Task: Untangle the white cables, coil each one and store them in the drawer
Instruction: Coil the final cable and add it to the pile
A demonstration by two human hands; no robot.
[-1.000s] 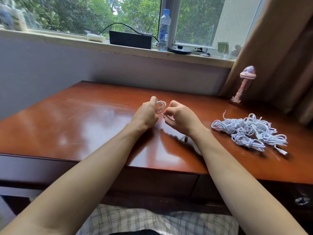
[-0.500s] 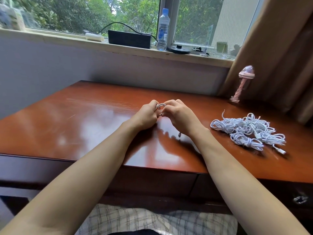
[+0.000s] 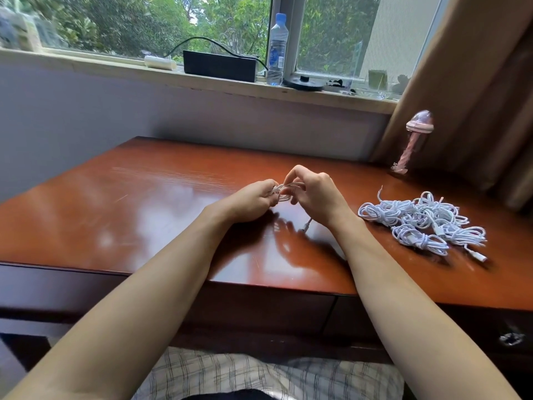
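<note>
Left hand (image 3: 253,197) pinches the loops of one cable (image 3: 284,192) just above the tabletop (image 3: 144,203). Right hand (image 3: 314,192) grasps the same coil. Keep loops tight and wrap the dangling plug end (image 3: 307,225) round. Count: one cable in hands; pile (image 3: 424,223) at right, maybe five bundles, unclear.

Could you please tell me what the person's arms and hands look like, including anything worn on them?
The left forearm and the right forearm are bare up to the frame's edge, and no sleeves show. The left hand and the right hand wear no gloves. No ring, watch or bracelet shows on the wrists or on the fingers in view, and no markings show.
</note>
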